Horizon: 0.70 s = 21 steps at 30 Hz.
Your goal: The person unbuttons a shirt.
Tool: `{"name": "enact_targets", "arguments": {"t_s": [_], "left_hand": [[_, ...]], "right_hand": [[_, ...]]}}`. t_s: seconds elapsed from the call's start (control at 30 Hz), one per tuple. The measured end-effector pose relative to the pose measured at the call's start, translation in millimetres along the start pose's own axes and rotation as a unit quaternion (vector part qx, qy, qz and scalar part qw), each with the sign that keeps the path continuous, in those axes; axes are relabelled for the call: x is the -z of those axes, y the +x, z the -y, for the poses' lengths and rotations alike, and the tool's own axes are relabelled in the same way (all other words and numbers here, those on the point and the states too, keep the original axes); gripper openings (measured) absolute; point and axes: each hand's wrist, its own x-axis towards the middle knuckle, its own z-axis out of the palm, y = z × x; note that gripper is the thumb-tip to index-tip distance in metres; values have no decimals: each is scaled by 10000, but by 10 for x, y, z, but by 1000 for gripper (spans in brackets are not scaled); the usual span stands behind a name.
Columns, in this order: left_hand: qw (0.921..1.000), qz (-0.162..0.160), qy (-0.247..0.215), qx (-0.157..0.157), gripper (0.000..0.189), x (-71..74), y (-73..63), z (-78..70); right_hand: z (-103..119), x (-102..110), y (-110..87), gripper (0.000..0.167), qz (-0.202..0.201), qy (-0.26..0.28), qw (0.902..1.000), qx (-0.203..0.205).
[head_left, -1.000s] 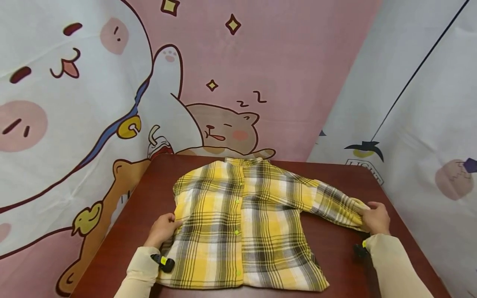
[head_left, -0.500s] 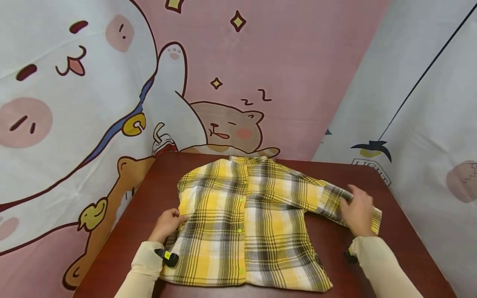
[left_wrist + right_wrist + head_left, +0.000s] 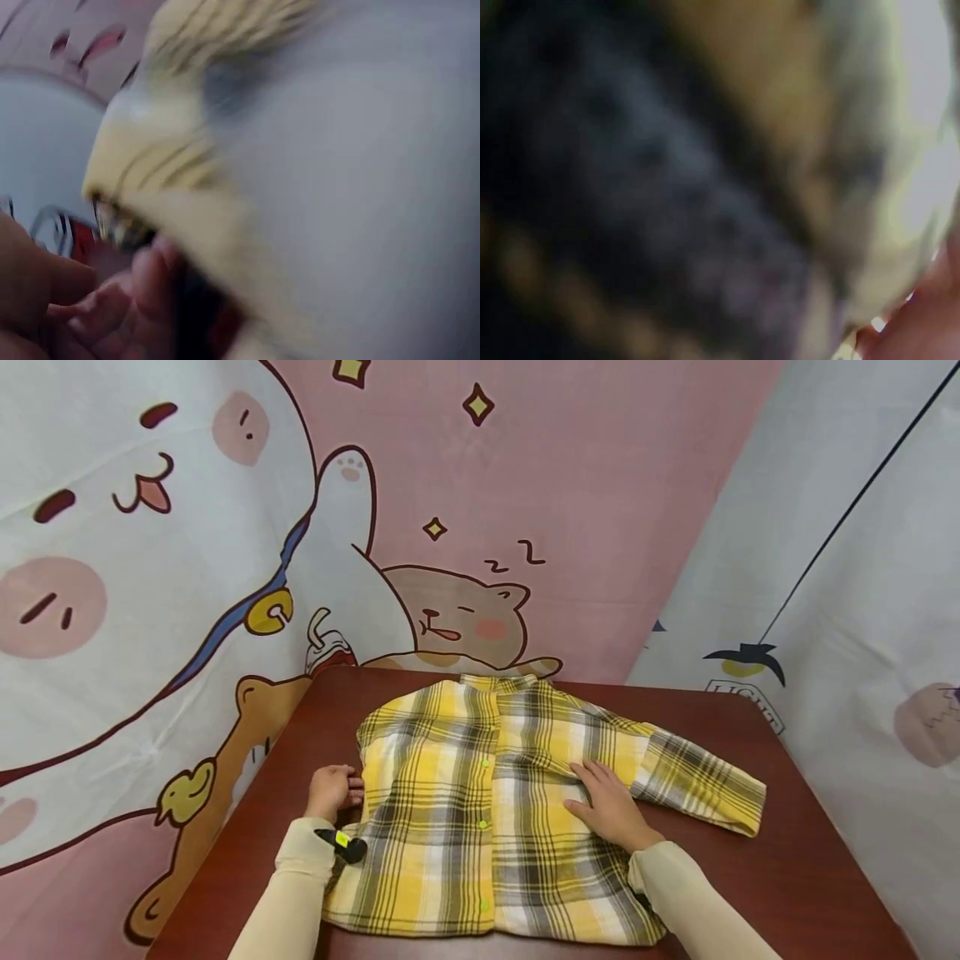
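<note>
A yellow, white and grey plaid button-up shirt lies front up, collar towards the far edge. Its right-hand sleeve stretches out flat; the other sleeve is mostly hidden. My right hand rests on the shirt body below the armpit, fingers spread and fairly straight. Beside the shirt's left edge is my left hand, its fingers loosely bent at the fabric's side. In the left wrist view, the fingertips are right under the raised shirt edge, thumb apart from them. The right wrist view is mostly blurred cloth.
The dark red tabletop carries the shirt. Behind it and along both sides hang cloth backdrops with cartoon animals, close to the table's edges. Black wrist camera sits on the left wrist above the cloth.
My right hand has let go of the sleeve cuff and moved left, across the sleeve and onto the shirt body. The left hand has come off the shirt's top face and shifted slightly outward and away.
</note>
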Motion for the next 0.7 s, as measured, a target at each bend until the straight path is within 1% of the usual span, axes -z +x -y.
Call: {"name": "enact_targets", "arguments": {"t_s": [0.03, 0.07, 0.13, 0.23, 0.33, 0.37, 0.4, 0.43, 0.47, 0.53, 0.57, 0.6, 0.63, 0.67, 0.7], "left_hand": [[9994, 21, -313, 172, 33, 4, 73, -6], [9986, 79, -450, 259, 32, 6, 134, -20], [9976, 304, -488, 394, 28, -8, 246, -45], [9962, 679, -267, 473, 20, -67, 357, -99], [9936, 1028, -96, 456, 31, -136, 414, -169], [9939, 1034, -3, 387, 35, -155, 428, -196], [9948, 974, 55, 306, 37, -172, 437, -227], [9962, 850, 96, 187, 39, -189, 441, -259], [9979, 639, 126, 47, 38, -203, 436, -301], [9994, 38, 153, -308, 32, -234, 406, -407], [9979, -338, 176, -526, 29, -257, 379, -479], [9948, -651, 183, -768, 25, -287, 334, -566], [9894, -929, 226, -1093, 20, -329, 284, -658], [9812, -1180, 304, -1494, 15, -370, 225, -746], [9706, -1367, 386, -1944, 12, -421, 156, -836]], "right_hand": [[-18, 3, -14, 68, 13, 64, 10000, -41], [-28, 9, -26, 68, 57, 122, 9999, -70], [-44, 20, -52, 68, 129, 195, 9997, -30], [-44, 32, -76, 68, 194, 286, 9994, 9], [-39, 45, -88, 68, 142, 328, 9994, 39], [-38, 50, -92, 68, 136, 373, 9992, 11], [-38, 55, -97, 68, 124, 375, 9992, 4], [-39, 61, -104, 67, 147, 412, 9990, -34], [-41, 62, -108, 67, 160, 444, 9989, -49], [-43, 68, -120, 65, 188, 508, 9985, -85], [-47, 72, -126, 65, 188, 519, 9984, -75], [-51, 75, -132, 65, 193, 524, 9984, -76], [-56, 78, -136, 64, 176, 506, 9985, -57], [-57, 74, -136, 64, 171, 488, 9987, -45], [-60, 70, -135, 64, 164, 462, 9988, -26]]}}
